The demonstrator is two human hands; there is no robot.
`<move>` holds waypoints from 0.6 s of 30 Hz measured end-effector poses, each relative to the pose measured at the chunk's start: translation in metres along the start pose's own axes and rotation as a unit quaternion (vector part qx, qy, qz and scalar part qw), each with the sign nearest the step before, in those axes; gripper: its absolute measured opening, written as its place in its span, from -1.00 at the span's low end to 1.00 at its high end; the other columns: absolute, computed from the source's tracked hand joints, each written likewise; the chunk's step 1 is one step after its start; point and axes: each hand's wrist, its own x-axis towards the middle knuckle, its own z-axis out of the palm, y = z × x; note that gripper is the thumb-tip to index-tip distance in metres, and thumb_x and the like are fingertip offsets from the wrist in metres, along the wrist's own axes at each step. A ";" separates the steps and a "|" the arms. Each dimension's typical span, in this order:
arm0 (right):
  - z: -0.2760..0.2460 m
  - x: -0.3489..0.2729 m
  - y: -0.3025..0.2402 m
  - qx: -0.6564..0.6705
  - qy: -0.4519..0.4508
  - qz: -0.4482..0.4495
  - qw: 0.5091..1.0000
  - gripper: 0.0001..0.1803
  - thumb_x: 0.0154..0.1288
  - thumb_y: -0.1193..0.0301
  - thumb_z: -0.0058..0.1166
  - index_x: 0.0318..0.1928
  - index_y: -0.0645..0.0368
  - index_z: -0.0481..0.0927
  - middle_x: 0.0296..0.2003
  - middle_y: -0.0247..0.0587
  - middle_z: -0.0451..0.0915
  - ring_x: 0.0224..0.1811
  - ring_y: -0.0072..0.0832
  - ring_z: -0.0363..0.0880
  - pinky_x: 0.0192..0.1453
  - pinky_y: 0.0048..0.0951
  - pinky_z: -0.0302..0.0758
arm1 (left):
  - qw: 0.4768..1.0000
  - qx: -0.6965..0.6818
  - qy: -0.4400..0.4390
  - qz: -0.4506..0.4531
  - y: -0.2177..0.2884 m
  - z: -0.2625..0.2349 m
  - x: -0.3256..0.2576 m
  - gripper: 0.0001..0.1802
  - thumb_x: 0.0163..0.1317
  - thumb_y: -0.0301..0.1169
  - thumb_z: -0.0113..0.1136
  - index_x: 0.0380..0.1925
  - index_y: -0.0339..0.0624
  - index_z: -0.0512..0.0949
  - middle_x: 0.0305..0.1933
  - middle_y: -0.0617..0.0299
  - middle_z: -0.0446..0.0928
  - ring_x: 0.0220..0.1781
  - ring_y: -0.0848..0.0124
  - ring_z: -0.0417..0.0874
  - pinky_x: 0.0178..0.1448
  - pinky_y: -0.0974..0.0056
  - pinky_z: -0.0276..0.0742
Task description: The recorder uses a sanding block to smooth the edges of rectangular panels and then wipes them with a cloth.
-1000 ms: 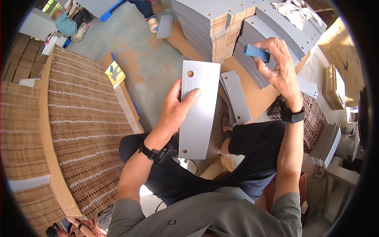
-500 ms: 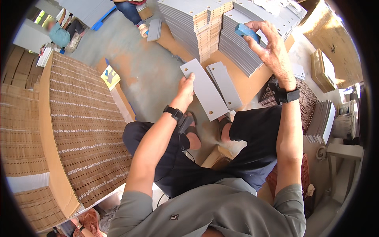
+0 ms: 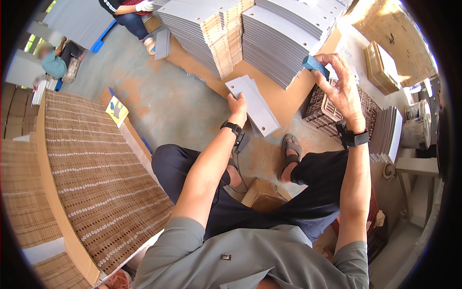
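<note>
My left hand (image 3: 237, 107) is closed on one end of a flat grey panel (image 3: 257, 107) with a hole near each end, thumb on top. The panel lies over or just above another grey panel, whose edge peeks out beside it on the brown cardboard sheet (image 3: 274, 86). My right hand (image 3: 344, 91) is raised to the right, pinching a small blue block (image 3: 316, 65) between thumb and fingers. Beyond both hands rise tall stacks of grey panels (image 3: 272, 41) with holed, wood-coloured edges.
At left stands a large pallet of brown drilled boards (image 3: 96, 159) with a yellow card (image 3: 117, 111) at its edge. On the right are a plastic crate (image 3: 321, 108), a cardboard box (image 3: 380, 67) and upright grey panels (image 3: 387, 130). A person in white gloves (image 3: 144, 6) sits beyond the stacks; another person (image 3: 55, 62) sits farther off.
The grey panel in my left hand has moved over the loose panel on the cardboard, now mostly covering it. My right hand still holds the blue block, lower in view. The whole view has shifted.
</note>
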 end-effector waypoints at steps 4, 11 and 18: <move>-0.027 -0.004 0.015 0.031 0.041 0.009 0.999 -0.72 0.31 0.47 0.31 0.00 0.26 0.67 -0.13 -0.17 0.65 -0.05 -0.35 0.63 0.12 -0.32 0.56 | 0.991 0.126 0.050 0.015 -0.015 0.010 0.007 -0.44 0.42 -0.50 0.18 0.37 -0.44 0.32 0.30 -0.25 0.54 0.23 0.07 0.66 0.34 0.08 0.55; -0.055 -0.021 0.033 0.016 0.070 0.023 0.997 -0.69 0.35 0.42 0.31 0.05 0.25 0.65 -0.08 -0.18 0.64 -0.02 -0.38 0.64 0.12 -0.31 0.56 | 0.991 0.052 0.102 0.063 0.003 -0.010 0.009 -0.45 0.49 -0.35 0.11 0.39 -0.39 0.33 0.35 -0.28 0.41 0.37 0.01 0.52 0.46 0.06 0.45; -0.096 -0.077 0.056 -0.032 0.107 0.082 0.990 -0.66 0.40 0.30 0.32 0.09 0.19 0.67 -0.05 -0.21 0.69 0.07 -0.37 0.65 0.34 -0.29 0.49 | 0.926 -0.188 -0.154 0.289 0.171 0.012 -0.129 -0.78 0.49 -0.54 0.00 0.00 -0.26 0.60 0.00 0.17 0.61 0.09 0.38 0.63 0.24 0.22 0.58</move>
